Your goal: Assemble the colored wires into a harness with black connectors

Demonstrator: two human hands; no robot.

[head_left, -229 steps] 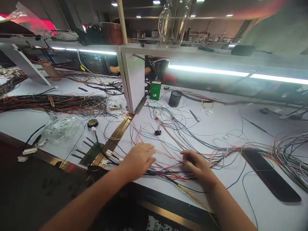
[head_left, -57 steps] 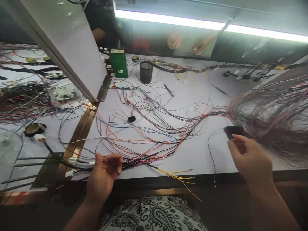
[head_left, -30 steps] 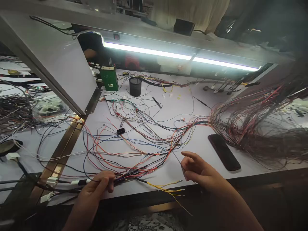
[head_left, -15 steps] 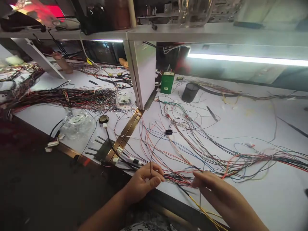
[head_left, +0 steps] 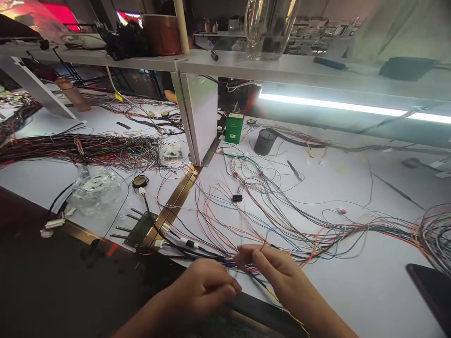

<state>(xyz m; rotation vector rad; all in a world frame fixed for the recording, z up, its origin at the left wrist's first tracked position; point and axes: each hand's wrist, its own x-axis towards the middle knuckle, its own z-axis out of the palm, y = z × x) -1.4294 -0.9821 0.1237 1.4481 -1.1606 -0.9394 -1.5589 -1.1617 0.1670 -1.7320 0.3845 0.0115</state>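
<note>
1. The left hand (head_left: 204,291) hovered at the near edge of the counter (head_left: 352,291), its grip pressed together on the gathered end of the wire bundle (head_left: 246,260).
2. The right hand (head_left: 278,272) sat just beside it, thumb and forefinger pinching a thin dark wire (head_left: 265,238) that rose from the same bundle; the two hands were nearly touching.
3. The bundle lay along the front of the counter, its yellow strands (head_left: 273,295) trailing off the near edge under the right wrist.
4. Left of the hands, white connectors (head_left: 178,240) ended a black cable beside a brass strip (head_left: 172,206) that ran away across the counter.
5. A dark phone (head_left: 431,291) lay at the right edge, well apart from the hands.
6. Further out, loose coloured wires spread over the counter around a small black connector (head_left: 237,197).
7. A clear plastic bag (head_left: 97,190) rested to the left, near a tape roll (head_left: 140,180).
8. At the back stood a green box (head_left: 234,127) and a black mesh cup (head_left: 265,141), below a lit lamp (head_left: 334,107).
</note>
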